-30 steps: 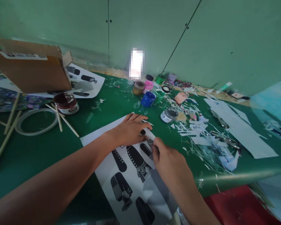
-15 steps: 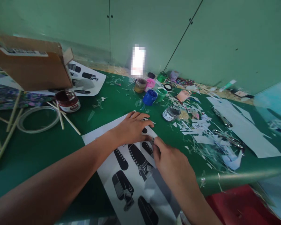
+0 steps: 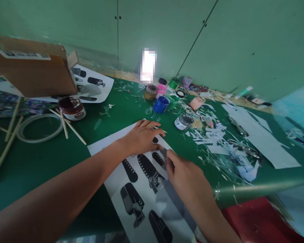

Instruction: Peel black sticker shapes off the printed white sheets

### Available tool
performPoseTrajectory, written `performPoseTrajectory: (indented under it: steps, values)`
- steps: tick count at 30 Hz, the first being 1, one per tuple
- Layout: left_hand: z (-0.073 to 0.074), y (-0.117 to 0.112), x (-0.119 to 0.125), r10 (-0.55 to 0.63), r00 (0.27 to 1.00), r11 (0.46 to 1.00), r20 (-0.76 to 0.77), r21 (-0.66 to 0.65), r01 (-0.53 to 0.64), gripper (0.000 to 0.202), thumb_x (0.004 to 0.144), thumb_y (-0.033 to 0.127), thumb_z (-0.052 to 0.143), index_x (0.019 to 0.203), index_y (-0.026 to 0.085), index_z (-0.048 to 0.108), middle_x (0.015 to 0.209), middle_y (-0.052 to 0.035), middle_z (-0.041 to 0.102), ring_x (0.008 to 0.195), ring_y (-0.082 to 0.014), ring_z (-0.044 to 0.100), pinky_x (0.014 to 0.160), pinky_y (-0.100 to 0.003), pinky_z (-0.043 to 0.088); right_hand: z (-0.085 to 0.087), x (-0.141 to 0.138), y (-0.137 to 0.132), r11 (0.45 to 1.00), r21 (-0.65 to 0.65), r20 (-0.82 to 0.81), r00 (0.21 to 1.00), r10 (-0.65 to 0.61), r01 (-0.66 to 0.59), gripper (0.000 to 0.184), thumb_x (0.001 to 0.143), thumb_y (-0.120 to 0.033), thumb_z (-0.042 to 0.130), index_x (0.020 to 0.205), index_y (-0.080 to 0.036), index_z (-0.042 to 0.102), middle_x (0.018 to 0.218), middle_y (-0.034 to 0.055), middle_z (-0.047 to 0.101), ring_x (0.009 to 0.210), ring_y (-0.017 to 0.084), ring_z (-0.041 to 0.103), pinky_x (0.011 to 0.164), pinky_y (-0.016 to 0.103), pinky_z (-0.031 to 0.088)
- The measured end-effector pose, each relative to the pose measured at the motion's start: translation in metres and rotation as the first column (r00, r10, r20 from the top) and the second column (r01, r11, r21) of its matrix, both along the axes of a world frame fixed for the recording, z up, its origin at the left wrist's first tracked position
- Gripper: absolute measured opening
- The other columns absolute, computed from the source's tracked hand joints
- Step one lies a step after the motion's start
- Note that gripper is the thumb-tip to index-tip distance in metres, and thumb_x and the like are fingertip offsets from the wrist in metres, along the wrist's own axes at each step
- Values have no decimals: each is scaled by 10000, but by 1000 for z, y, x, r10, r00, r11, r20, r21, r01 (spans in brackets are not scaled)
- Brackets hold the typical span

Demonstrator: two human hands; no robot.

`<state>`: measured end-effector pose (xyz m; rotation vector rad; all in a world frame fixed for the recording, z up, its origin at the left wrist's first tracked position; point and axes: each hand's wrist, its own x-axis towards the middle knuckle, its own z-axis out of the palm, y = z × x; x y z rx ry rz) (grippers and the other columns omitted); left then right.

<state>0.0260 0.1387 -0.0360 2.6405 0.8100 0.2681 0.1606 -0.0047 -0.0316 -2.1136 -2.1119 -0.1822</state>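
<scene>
A white sheet printed with black shapes lies on the green table in front of me. My left hand rests on its upper part, palm down with fingers spread. Close beside it, my right hand is closed over the sheet's right edge, thumb and fingers pressed together at a striped dark print. Whether a small tool sits in those fingers is hidden. One long black print shows between my forearms, and a lower black print lies near the front.
Open paint jars, among them blue and grey, stand beyond the sheet. Paper scraps, scissors and white paper strips lie right. At left are a cardboard box, a dark red jar, wooden sticks and a clear ring.
My right hand has shifted slightly back from my left thumb, so more of the striped print shows between them. The left hand stays on the sheet. The view has moved slightly.
</scene>
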Motion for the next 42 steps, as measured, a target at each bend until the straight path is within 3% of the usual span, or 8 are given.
performPoseTrajectory:
  steps: [25, 42]
  values:
    - [1, 1, 0, -11, 1000, 1000, 3, 26, 11, 448, 821, 528, 580, 1208, 301, 576, 1440, -46, 405, 1329, -279, 337, 1113, -467, 185, 5, 10, -12, 1000, -27, 38, 999, 2, -1, 168, 878, -212, 418, 774, -227, 550, 527, -25, 561, 388, 101, 435, 437, 272, 107]
    - [-1, 2, 1, -14, 1000, 1000, 16, 24, 14, 429, 826, 531, 571, 1194, 311, 584, 1428, -36, 416, 1316, -279, 345, 1103, -467, 197, 7, 16, -20, 999, -28, 67, 997, 34, -32, 215, 891, -215, 385, 806, -226, 583, 523, -21, 561, 377, 111, 445, 433, 267, 104]
